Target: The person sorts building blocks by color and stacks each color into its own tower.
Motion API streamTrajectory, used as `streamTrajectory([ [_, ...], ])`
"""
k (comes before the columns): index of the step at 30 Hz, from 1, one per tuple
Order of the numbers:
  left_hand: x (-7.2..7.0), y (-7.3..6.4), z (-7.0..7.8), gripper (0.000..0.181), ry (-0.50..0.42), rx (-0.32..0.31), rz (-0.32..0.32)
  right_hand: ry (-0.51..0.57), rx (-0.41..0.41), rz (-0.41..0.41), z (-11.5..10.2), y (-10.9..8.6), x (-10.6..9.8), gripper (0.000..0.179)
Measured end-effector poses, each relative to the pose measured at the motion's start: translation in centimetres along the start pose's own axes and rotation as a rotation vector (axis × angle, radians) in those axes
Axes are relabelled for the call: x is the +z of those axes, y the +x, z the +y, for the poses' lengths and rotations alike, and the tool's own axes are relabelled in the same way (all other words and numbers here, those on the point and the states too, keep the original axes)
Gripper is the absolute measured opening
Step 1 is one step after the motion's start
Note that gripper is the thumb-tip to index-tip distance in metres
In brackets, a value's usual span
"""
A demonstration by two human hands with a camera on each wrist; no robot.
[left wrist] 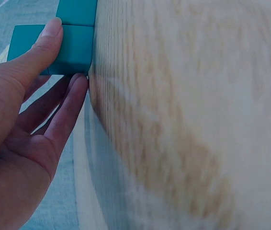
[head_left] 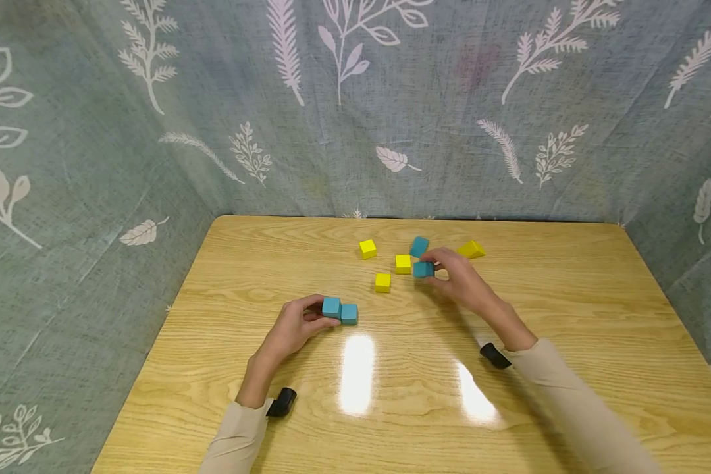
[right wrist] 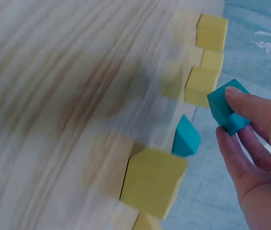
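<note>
My left hand (head_left: 290,327) grips a stack of two blue cubes (head_left: 332,307) standing on the table, thumb across the near side. Against that stack, on its right, sits another blue cube (head_left: 349,314). In the left wrist view, the thumb lies over the seam between the stacked cubes (left wrist: 75,50), with the fingers on the opposite side. My right hand (head_left: 463,280) pinches a blue block (right wrist: 229,106) between thumb and fingertips, above the tabletop. Just behind it lies a blue triangular block (head_left: 419,247). Beside the pinched block, to its left, is a yellow cube (head_left: 403,264).
Two more yellow cubes, a front one (head_left: 382,283) and a back one (head_left: 367,249), stand left of the right hand. A yellow triangular block (head_left: 471,249) lies behind that hand. Leaf-patterned cloth (head_left: 355,158) hangs along the wooden table's (head_left: 261,250) back edge and sides.
</note>
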State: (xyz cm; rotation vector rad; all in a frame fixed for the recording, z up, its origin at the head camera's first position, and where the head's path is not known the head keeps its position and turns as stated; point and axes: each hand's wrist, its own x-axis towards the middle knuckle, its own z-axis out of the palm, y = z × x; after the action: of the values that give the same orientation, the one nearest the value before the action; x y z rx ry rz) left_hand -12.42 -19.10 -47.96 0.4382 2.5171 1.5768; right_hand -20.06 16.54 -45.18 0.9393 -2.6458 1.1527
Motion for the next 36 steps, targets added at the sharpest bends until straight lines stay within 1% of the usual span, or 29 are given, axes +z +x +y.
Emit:
streamTrajectory([
  [4,0.0,0.1,0.0,0.033,0.018,-0.008,0.000,0.029,-0.007,-0.004,-0.7,0.1,0.6,0.041],
  [7,0.0,0.1,0.1,0.033,0.024,-0.009,0.013,0.044,-0.014,-0.011,-1.2,0.3,1.2,0.041],
  [15,0.0,0.0,-0.1,0.033,-0.002,0.009,0.012,0.109,-0.034,-0.024,-2.6,0.8,2.9,0.040],
  [19,0.0,0.0,-0.1,0.033,-0.004,0.010,0.011,0.168,-0.027,-0.042,-3.3,0.9,3.5,0.039],
  [23,0.0,0.1,-0.1,0.032,0.009,0.001,0.015,0.203,-0.023,-0.056,-3.8,1.1,4.3,0.038],
  [29,0.1,0.2,-0.2,0.032,0.012,0.000,0.019,0.227,-0.046,-0.081,-4.7,1.5,5.3,0.036],
  [36,0.0,0.2,0.0,0.032,0.012,0.000,0.013,0.264,-0.044,-0.110,-5.8,1.8,6.4,0.036],
])
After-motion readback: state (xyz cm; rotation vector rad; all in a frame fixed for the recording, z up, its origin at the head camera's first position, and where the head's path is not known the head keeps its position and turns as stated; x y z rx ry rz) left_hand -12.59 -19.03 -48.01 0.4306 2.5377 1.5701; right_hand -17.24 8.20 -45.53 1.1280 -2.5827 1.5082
